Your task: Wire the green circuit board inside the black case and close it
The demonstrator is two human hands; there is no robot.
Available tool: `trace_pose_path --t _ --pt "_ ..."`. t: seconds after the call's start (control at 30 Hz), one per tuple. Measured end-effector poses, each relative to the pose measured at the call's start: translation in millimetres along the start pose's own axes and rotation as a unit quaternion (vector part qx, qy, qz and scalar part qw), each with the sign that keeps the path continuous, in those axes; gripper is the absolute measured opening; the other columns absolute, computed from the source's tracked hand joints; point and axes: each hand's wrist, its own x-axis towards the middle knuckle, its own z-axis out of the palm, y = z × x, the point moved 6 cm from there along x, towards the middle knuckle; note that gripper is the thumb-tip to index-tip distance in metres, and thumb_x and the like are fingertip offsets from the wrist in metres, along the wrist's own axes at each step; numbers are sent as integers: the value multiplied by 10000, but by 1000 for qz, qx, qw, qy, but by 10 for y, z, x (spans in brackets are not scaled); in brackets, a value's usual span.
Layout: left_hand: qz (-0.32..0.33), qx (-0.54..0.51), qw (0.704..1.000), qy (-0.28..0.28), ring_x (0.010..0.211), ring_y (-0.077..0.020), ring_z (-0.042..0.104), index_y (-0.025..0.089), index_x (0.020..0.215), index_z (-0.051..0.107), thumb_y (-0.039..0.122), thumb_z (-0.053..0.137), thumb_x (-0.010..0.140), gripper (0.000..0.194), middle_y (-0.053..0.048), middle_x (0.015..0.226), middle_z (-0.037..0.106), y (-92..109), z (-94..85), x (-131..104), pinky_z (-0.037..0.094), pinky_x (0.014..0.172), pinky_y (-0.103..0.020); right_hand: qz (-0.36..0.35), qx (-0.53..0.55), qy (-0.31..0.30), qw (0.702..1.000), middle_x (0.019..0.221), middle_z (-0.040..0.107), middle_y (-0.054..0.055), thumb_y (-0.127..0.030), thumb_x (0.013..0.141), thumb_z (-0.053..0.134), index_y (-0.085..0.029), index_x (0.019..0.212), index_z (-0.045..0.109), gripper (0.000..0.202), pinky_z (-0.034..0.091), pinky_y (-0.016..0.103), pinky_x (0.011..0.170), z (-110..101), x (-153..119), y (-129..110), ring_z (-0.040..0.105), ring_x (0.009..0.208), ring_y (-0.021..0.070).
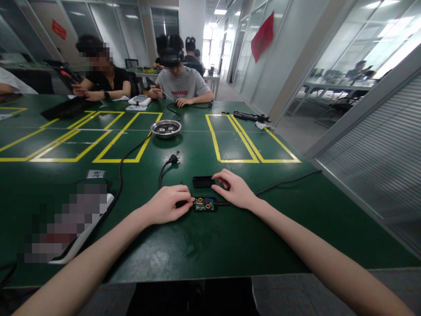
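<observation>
An opened power adapter (204,204) lies flat on the table, its circuit board and copper-coloured coils showing in a black lower shell. My left hand (171,202) has thumb and fingers closed at the adapter's left end, by the cable; the exact grip is partly hidden. Just beyond it rests the black plastic cover (202,181), hollow side up. The thumb and fingertips of my right hand (235,188) are around the cover's right end. A black cable (224,203) leaves the adapter's right side and passes below my right hand.
A power plug (173,159) lies ahead on the green table (158,259). Farther off stands a metal bowl (166,128) holding small metal parts. Left is a blurred-out device (72,224) beside a long cable. Two people sit opposite; one holds a tool. Yellow tape outlines (238,161) mark the table.
</observation>
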Motion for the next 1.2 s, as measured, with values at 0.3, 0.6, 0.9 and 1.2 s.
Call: trace_pose_path --t 0.3,0.6,0.9,1.2 --pt "-63 -75 992 76 778 -155 610 191 1020 652 248 621 894 142 -29 922 629 -119 25 -4 501 651 -246 48 144 -38 988 895 654 11 -260 829 746 -189 1031 630 244 515 306 685 110 17 56 602 743 156" --pt "-51 -74 995 48 1078 -237 658 206 1337 561 240 587 908 431 -93 1191 688 -121 30 7 559 937 -382 32 256 -75 963 885 688 19 -218 839 688 -192 945 607 136 577 304 720 68 -35 -125 680 757 152" --pt "-33 -75 996 43 1051 -230 664 196 1180 678 203 596 919 274 -94 1135 704 -91 17 22 560 954 -379 -111 234 -106 960 1087 664 77 -126 808 656 -201 971 593 190 557 361 866 -20 -75 -361 653 968 199" --pt "-27 -74 996 36 1011 -224 666 192 1162 667 191 609 887 281 -78 1085 712 -66 6 15 561 921 -365 -182 144 -56 971 1069 633 88 -176 810 687 -228 869 525 180 527 342 833 5 -101 -438 632 936 205"
